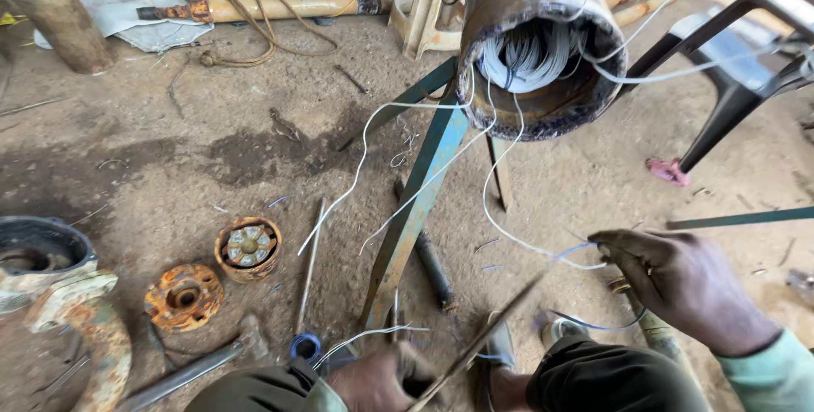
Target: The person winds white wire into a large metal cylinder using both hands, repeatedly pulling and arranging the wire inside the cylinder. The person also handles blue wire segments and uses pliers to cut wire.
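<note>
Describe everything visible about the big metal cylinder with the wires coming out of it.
The metal cylinder is a rusty brown tube lying roughly level, raised on a blue-green metal stand, its open end facing the camera. The rim looks dark and worn. Inside sit packed bundles of white wire; several loose strands trail out over the rim, downward and to the sides. One strand runs to the right hand, which pinches it. The left hand is low in the picture, away from the cylinder, holding a thin rod.
</note>
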